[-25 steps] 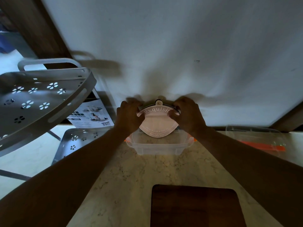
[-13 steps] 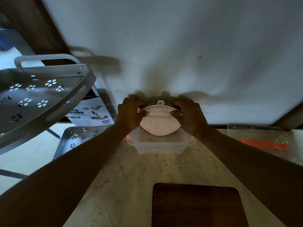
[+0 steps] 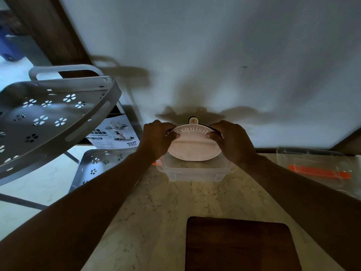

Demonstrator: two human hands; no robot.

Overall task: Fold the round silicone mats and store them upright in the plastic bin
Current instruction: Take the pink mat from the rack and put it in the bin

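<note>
A pale pink round silicone mat [image 3: 193, 146], lettered "Exquisit" along its top edge and with a small hanging tab, is held folded and upright. Its lower edge dips into the clear plastic bin [image 3: 192, 174] on the marble counter near the wall. My left hand [image 3: 157, 140] pinches the mat's left edge and my right hand [image 3: 232, 142] pinches its right edge. A dark rim of another layer shows behind the top edge.
A dark wooden cutting board [image 3: 240, 245] lies at the counter's near edge. A clear lid with an orange clip [image 3: 316, 170] rests at the right. A grey perforated rack [image 3: 48, 122] and its printed box [image 3: 113, 136] stand to the left, off the counter.
The mat has sunk a little lower into the bin and looks flatter, with both hands following it down. Nothing else has moved.
</note>
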